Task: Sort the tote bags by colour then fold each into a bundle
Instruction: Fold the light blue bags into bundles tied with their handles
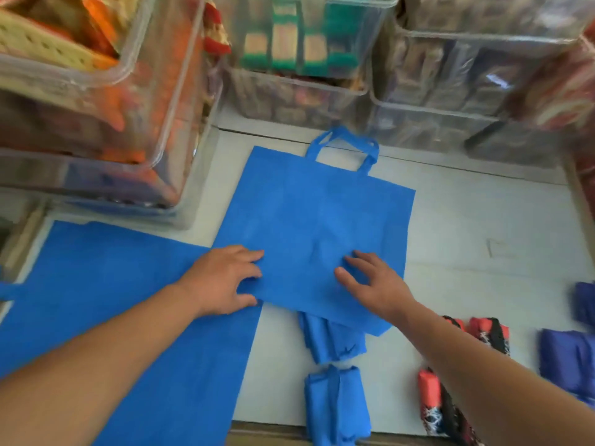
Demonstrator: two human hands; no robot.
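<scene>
Two blue bundles point(336, 403) lie finished at the desk's point(467, 220) near edge, with red bundles point(429, 383) and purple bundles point(566, 358) to their right. The left hand point(222, 278) pinches the near-left corner of the flat blue bag point(315, 214) while the right hand point(370, 284) presses it, fingers spread. A second blue bag point(96, 259) lies unfolded at the left.

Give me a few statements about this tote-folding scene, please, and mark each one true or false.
1. The left hand and right hand both touch the flat blue tote bag. True.
2. Its handles point toward the person. False: they point away, toward the clear bins.
3. Folded blue bundles lie near the table's front edge. True.
4. The red-and-black bundles lie left of the blue ones. False: they lie to the right.
</scene>
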